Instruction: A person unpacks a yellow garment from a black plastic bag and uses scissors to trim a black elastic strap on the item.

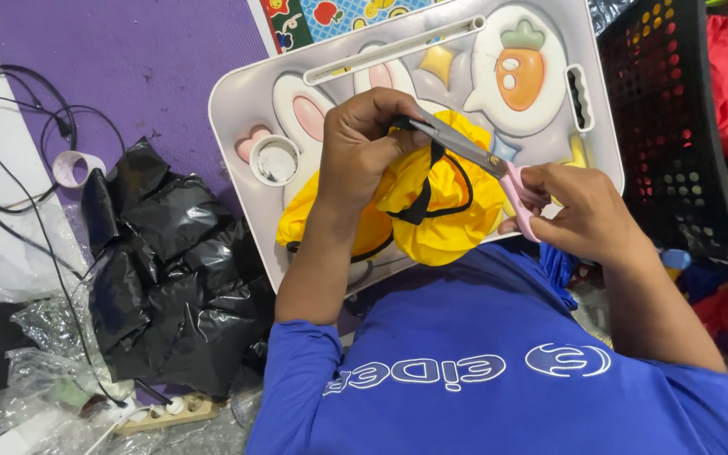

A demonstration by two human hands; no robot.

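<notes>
My left hand (364, 143) grips a bunched yellow fabric bag (444, 215) with black cord, holding it over a white tray-table (238, 101) with a raised rabbit and carrot design. Pink-handled scissors (482, 160) are in my right hand (575, 211), their grey blades pointing left. The blade tips reach the black cord at my left fingertips. I wear a blue shirt (482, 371), which fills the bottom of the view.
A crumpled black plastic bag (170, 278) lies left of the tray on a purple mat (128, 59). Black cables (10, 168), a tape roll (73, 167) and a power strip (166, 411) are at far left. A black perforated basket (676, 126) with red cloth stands at right.
</notes>
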